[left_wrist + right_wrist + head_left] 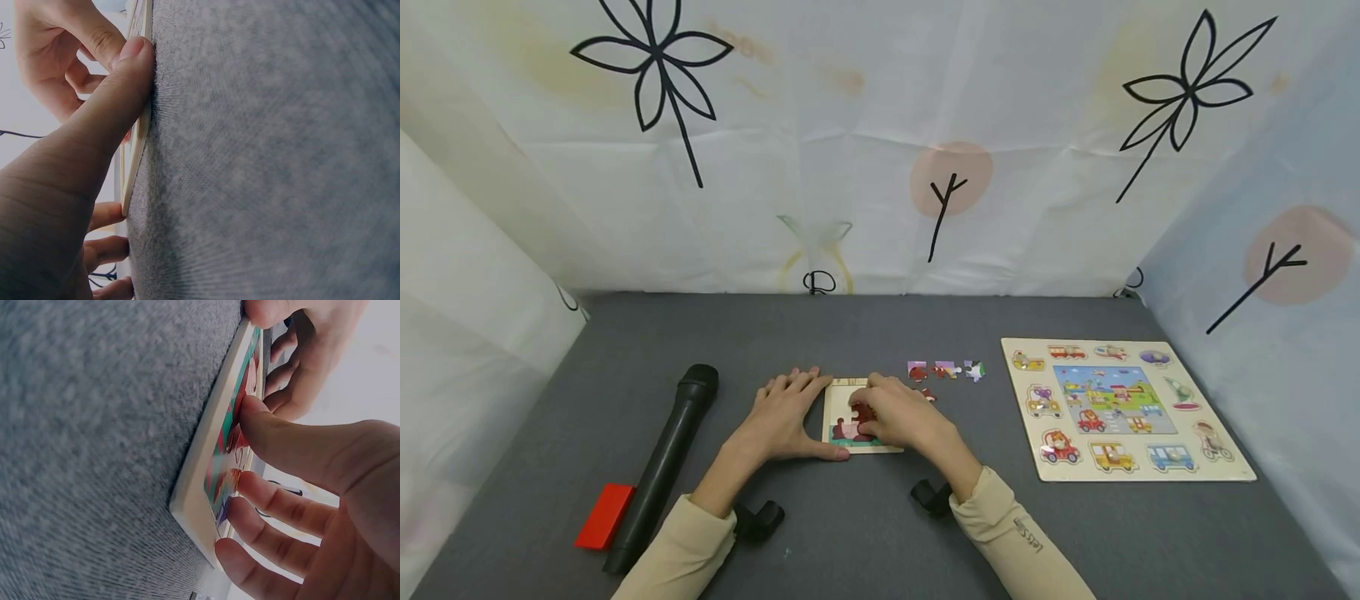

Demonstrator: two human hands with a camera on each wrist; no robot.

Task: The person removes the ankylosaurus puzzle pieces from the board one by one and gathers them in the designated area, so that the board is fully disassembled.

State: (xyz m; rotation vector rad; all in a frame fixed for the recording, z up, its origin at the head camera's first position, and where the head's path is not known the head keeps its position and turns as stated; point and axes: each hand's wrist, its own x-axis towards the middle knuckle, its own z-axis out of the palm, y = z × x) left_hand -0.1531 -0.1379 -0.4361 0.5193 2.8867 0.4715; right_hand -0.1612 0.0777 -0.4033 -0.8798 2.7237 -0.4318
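A small wooden jigsaw board (837, 403) lies on the grey table between the hands, partly filled with reddish-brown, pink and green picture pieces. At its left side is my left hand (786, 421), thumb stretched along the near edge and fingers spread past the left corner. The left thumb (132, 62) presses the board's rim in the left wrist view. Over the board's right half, my right hand (898, 412) pinches a reddish-brown puzzle piece (863, 413) between thumb and fingers, low against the picture. Its other fingertips (240, 509) rest at the board's far right.
Several loose puzzle pieces (946, 369) lie behind and right of the board. Farther right is a large wooden vehicle puzzle (1030, 417). On the left, a black microphone (658, 475) lies beside a red block (605, 517). White printed cloth (880, 108) walls the table.
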